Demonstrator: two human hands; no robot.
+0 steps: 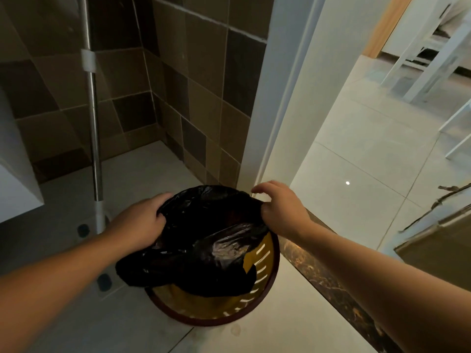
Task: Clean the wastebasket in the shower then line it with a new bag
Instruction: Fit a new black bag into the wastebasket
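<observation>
A round yellow wastebasket (265, 266) with slotted walls and a dark red rim stands on the tiled floor at the shower's threshold. A crumpled black plastic bag (204, 240) lies across its mouth and hangs over the near left side. My left hand (139, 220) grips the bag's left edge with curled fingers. On the far right side my right hand (280, 207) pinches the bag's edge at the rim. The basket's inside is mostly hidden by the bag.
A metal mop handle (94, 138) leans in the shower corner against brown wall tiles. A white door frame (270, 103) rises just behind the basket. A dark marble threshold strip (328, 271) runs to the right, with glossy white floor and white chair legs (430, 70) beyond.
</observation>
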